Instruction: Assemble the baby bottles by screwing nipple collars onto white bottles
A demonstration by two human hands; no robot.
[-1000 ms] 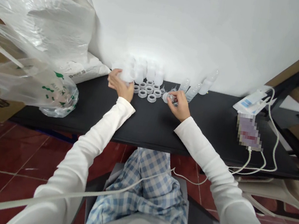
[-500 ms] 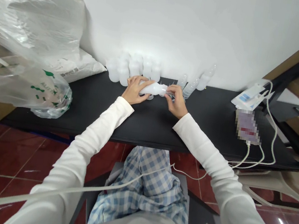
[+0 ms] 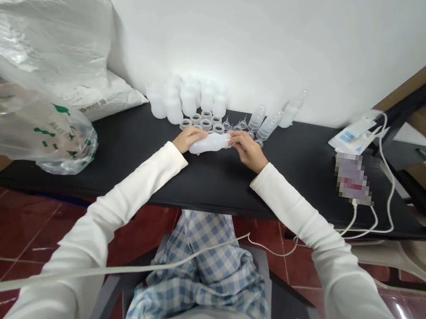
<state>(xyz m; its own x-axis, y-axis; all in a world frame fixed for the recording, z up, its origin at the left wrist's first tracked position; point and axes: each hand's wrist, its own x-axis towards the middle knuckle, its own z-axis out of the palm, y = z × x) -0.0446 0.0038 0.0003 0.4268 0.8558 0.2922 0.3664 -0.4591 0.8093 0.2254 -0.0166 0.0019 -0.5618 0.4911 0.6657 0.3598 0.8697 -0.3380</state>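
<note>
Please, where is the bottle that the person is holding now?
The bottle is near the middle of the head view, held sideways between the left hand and right hand, just in front of the rings.

left arm (image 3: 124, 200): reaches forward, slants in to the right | left hand (image 3: 188, 138): fingers bent, holding on | right arm (image 3: 299, 210): reaches forward, slants in to the left | right hand (image 3: 251, 152): back up, fingertips bunched | hands: near each other, not touching
</note>
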